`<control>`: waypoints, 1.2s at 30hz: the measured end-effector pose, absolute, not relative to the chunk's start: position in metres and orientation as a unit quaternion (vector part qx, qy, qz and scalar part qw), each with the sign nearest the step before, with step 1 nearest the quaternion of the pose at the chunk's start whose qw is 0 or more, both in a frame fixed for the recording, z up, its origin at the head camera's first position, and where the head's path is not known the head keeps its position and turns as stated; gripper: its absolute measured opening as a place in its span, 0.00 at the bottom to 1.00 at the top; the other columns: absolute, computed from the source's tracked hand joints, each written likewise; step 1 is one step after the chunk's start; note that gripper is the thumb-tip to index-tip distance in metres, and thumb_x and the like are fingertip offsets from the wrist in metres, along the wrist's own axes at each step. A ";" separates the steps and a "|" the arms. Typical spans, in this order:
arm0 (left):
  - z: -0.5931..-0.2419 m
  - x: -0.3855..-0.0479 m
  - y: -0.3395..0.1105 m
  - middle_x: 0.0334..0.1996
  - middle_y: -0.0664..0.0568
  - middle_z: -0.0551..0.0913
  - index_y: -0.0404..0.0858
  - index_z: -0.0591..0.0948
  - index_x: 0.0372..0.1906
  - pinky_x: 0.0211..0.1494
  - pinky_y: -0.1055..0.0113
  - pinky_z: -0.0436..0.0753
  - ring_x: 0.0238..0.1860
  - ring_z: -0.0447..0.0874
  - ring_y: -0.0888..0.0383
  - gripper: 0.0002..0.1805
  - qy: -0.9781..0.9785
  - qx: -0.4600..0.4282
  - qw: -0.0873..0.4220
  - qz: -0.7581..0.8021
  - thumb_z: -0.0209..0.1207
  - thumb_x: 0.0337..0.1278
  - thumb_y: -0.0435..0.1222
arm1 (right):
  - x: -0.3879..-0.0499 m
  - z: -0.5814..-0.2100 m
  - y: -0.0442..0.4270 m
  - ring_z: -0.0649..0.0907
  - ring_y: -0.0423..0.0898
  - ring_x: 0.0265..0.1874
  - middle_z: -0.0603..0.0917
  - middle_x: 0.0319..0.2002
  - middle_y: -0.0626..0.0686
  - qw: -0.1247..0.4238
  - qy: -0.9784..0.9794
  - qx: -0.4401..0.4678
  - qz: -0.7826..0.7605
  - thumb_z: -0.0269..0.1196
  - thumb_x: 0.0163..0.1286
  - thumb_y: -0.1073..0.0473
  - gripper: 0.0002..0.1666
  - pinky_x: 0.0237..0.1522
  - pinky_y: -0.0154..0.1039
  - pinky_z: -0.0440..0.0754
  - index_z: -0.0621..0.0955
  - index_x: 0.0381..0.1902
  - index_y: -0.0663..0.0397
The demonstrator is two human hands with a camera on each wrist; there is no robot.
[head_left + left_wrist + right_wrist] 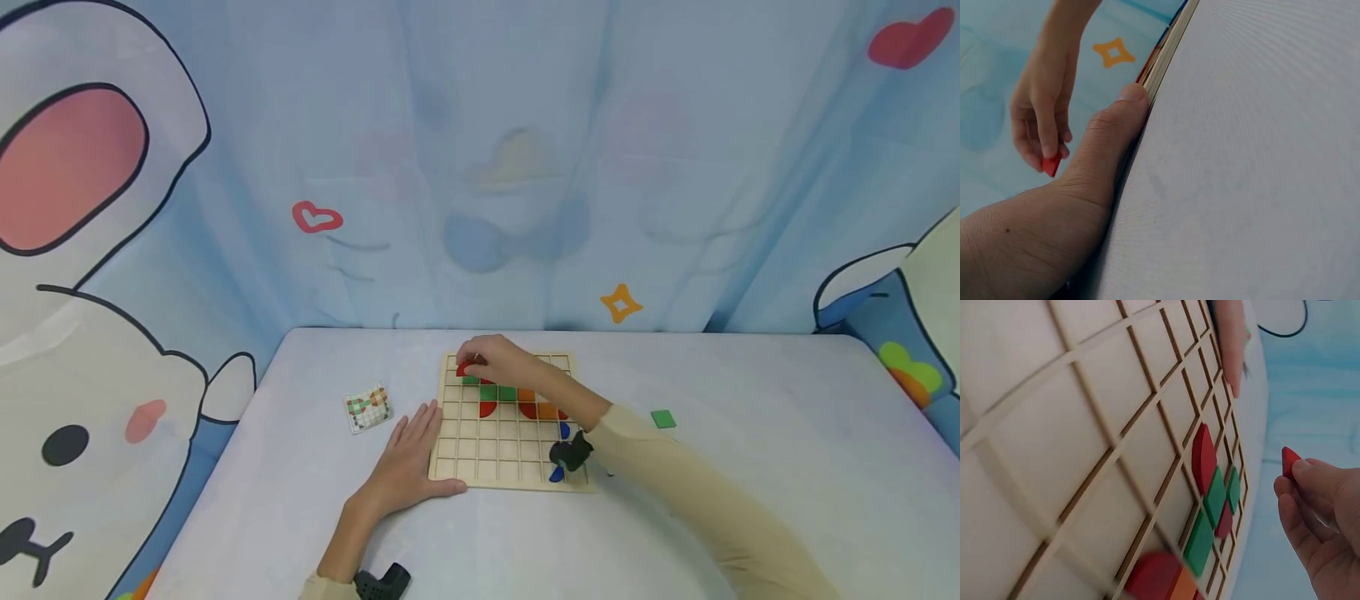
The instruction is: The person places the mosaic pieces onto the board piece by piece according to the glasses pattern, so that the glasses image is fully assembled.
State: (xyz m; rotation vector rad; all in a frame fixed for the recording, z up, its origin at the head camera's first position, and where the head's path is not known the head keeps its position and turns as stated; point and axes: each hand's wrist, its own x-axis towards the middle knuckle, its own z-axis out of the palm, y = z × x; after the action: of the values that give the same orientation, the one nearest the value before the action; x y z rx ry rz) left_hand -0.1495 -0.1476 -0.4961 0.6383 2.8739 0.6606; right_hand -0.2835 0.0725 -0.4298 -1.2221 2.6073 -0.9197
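A wooden grid board (pixel 472 458) lies on the table with red, green and orange pieces set in its cells. Over its far left part, my right hand (pixel 501 364) pinches a small red piece with one curved side (pixel 1289 462) between thumb and fingertips. In the right wrist view that piece is held apart from the board. My left hand (pixel 405 460) rests at the board's near left corner, fingers straight along the left side and thumb (pixel 1124 112) against the front edge. Green squares (pixel 488 392) sit below the right hand, which partly hides the far rows.
A small pattern card (pixel 368 408) lies left of the board. One loose green square (pixel 663 418) is on the table to the right. Blue pieces (pixel 557 474) show at the board's right side, partly behind the black wrist camera (pixel 572 452). A printed curtain (pixel 525 275) hangs behind the table.
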 end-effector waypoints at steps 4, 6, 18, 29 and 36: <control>-0.497 -0.151 -0.145 0.79 0.48 0.45 0.37 0.47 0.78 0.80 0.47 0.45 0.80 0.40 0.52 0.64 0.951 0.219 0.055 0.213 0.59 0.46 0.70 | -0.292 -0.431 0.053 0.80 0.43 0.34 0.85 0.39 0.54 0.057 0.873 -0.411 -0.258 0.62 0.68 0.64 0.07 0.39 0.32 0.80 0.83 0.42 0.58; -0.498 -0.153 -0.144 0.79 0.48 0.45 0.37 0.46 0.78 0.80 0.47 0.45 0.80 0.39 0.52 0.64 0.950 0.221 0.054 0.212 0.59 0.46 0.70 | -0.295 -0.431 0.048 0.81 0.44 0.36 0.86 0.39 0.53 0.070 0.880 -0.402 -0.244 0.62 0.68 0.64 0.07 0.41 0.34 0.81 0.83 0.42 0.57; -0.498 -0.149 -0.147 0.79 0.49 0.45 0.37 0.46 0.78 0.80 0.48 0.45 0.80 0.39 0.52 0.64 0.952 0.220 0.059 0.207 0.59 0.45 0.70 | -0.295 -0.443 0.036 0.78 0.41 0.33 0.85 0.34 0.52 0.121 0.888 -0.380 -0.230 0.63 0.68 0.64 0.03 0.38 0.32 0.77 0.81 0.36 0.59; -0.499 -0.149 -0.149 0.79 0.49 0.44 0.37 0.45 0.78 0.80 0.48 0.45 0.80 0.39 0.52 0.64 0.953 0.217 0.061 0.202 0.59 0.45 0.70 | -0.294 -0.446 0.033 0.73 0.41 0.31 0.80 0.34 0.52 0.091 0.902 -0.386 -0.171 0.63 0.67 0.64 0.03 0.35 0.33 0.73 0.83 0.33 0.56; -0.499 -0.151 -0.150 0.79 0.48 0.45 0.37 0.45 0.78 0.80 0.48 0.45 0.80 0.39 0.52 0.64 0.953 0.216 0.057 0.203 0.59 0.45 0.70 | -0.294 -0.446 0.032 0.79 0.45 0.35 0.82 0.34 0.52 0.059 0.901 -0.410 -0.125 0.63 0.68 0.63 0.05 0.40 0.36 0.78 0.85 0.35 0.57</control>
State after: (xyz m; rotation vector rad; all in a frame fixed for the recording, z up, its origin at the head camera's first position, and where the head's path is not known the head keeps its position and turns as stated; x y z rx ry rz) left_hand -0.1506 -0.1499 -0.4988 0.6556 2.8909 0.6153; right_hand -0.2936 0.0324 -0.4457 -1.2430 2.7299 -0.3786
